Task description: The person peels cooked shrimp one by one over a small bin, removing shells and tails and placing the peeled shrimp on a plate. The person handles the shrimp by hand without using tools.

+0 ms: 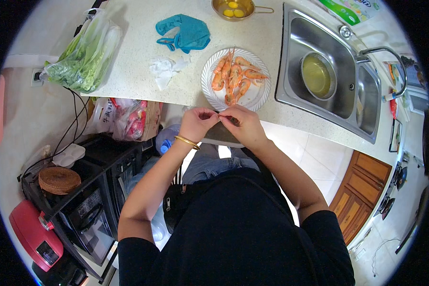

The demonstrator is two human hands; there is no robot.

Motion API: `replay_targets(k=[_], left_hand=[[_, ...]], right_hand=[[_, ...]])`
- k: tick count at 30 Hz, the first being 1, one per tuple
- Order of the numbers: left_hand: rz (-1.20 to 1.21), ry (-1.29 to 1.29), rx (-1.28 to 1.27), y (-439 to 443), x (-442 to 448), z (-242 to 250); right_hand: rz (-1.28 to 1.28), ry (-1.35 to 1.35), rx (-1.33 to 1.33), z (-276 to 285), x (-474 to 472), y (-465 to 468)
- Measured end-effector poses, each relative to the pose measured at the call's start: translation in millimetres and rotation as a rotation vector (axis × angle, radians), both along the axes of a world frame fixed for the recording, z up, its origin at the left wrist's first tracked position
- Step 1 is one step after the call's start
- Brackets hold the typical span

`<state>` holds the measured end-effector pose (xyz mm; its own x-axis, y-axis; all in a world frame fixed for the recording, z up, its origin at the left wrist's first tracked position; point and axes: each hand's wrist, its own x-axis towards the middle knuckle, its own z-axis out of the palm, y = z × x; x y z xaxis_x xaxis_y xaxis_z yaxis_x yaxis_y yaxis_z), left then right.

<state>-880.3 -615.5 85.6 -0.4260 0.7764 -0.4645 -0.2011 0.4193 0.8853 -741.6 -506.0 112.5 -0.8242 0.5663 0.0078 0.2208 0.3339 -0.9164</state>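
My left hand (pixel 197 122), with a gold-coloured bangle (pixel 187 142) at the wrist, meets my right hand (pixel 246 125) just off the counter's front edge. Thumbs and forefingers are pinched together tip to tip. Whatever may be between them is too small to make out. Just beyond my fingers, a white plate with a ridged rim (pixel 208 92) holds several orange cooked shrimp (pixel 236 73), heads and feelers still on. Beneath my hands shows a dark grey-brown surface with a pale rim (pixel 220 137), partly hidden by them; I cannot tell what it is.
A teal cloth mitt (pixel 191 34) and crumpled white tissue (pixel 164 69) lie left of the plate. Bagged leafy greens (pixel 87 57) rest at the far left. Behind stands a metal pan with egg yolks (pixel 220 10). The steel sink (pixel 295 39) at right holds a round pan (pixel 318 75).
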Motion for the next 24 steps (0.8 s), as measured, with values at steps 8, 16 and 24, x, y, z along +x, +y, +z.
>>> replay_targets(k=[8, 16, 24], left_hand=[[-0.012, 0.037, 0.059, -1, 7, 5], [-0.059, -0.03, 0.085, -2, 1, 6], [0.034, -0.266, 0.149, 1, -4, 6]], right_hand=[[0.129, -0.115, 0.052, 4, 2, 7], [0.036, -0.102, -0.145, 5, 1, 9], [-0.087, -0.039, -0.584, 1, 2, 8]])
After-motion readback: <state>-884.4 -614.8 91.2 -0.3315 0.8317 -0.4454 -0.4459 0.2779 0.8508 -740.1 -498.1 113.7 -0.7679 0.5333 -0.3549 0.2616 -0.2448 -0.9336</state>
